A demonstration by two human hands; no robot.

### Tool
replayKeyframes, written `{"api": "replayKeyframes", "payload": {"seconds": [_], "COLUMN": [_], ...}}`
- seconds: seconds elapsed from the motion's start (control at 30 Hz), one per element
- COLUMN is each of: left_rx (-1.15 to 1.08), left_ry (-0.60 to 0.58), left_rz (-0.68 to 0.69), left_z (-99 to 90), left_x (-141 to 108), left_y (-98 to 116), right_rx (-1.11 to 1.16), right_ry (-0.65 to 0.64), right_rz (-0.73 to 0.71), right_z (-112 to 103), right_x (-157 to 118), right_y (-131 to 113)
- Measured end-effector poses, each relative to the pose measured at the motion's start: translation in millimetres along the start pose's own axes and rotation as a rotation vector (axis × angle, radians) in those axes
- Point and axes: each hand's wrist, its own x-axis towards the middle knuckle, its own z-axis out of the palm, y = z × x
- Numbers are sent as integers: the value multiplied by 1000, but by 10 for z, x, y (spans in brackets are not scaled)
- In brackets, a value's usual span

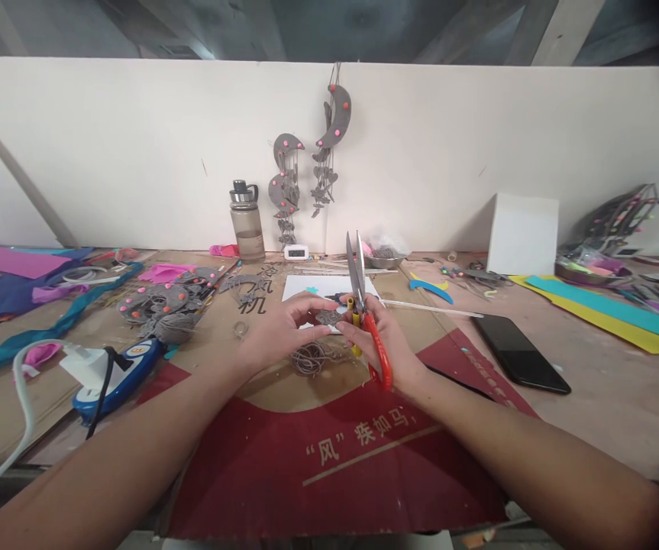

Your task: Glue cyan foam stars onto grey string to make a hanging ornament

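Observation:
My left hand (283, 325) pinches a small grey piece (329, 316) that looks like felt, between thumb and fingertips. My right hand (389, 336) is closed around red-handled scissors (379, 351); their blades point up and stand slightly apart. A short yellow tubular part (356, 330) shows beside the scissors at the right fingers, its kind unclear. The right thumb also reaches the grey piece. Below the hands a loose bundle of grey cord (311, 357) lies on the cardboard. Behind them is a white sheet (298, 286), partly hidden by the fingers.
Left of me lie grey felt pieces with pink balls (163, 302) and a blue power strip (117, 378). A bottle (247, 225) and small clock (295, 253) stand by the wall. A phone (518, 353) lies right. Moon-shaped hangings (337, 118) hang on the partition.

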Motion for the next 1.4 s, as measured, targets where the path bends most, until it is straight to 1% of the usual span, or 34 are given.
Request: {"api": "replayKeyframes", "payload": {"seconds": [0.2,0.33,0.4,0.53,0.63,0.77,0.83,0.9,0.97,1.03,1.2,1.3,1.4], "left_rx": [-109,-96,-75,-101,-154,-231,-242,-232,-221,-215,-194,-203,-249], "left_ry": [25,42,32,-16,-24,-19,-19,2,20,17,-18,-41,-19], "left_rz": [-63,-73,-67,-65,-102,-161,-189,-204,-205,-199,-225,-247,-249], "left_z": [27,18,11,19,34,37,30,23,22,27,53,64,68], "left_x": [-3,5,1,-17,-16,5,12,14,13,9,-5,-17,-16], "left_y": [-58,-41,-15,16,-2,-37,-33,-19,-10,-17,-57,-55,-44], "right_rx": [-30,4,8,-28,-75,-73,-72,-85,-107,-126,-132,-165,-206], "right_ry": [7,26,47,34,42,43,63,108,157,174,115,68,65], "right_rz": [0,10,-2,0,-9,-38,-39,-50,-66,-77,-39,-52,-74], "right_z": [5,-11,-19,-21,-17,-20,-25,-30,-34,-34,-38,-48,-46], "right_x": [-1,8,10,4,-1,3,13,29,46,57,43,28,26], "right_y": [-11,47,57,19,-1,35,60,75,75,61,33,50,56]}}
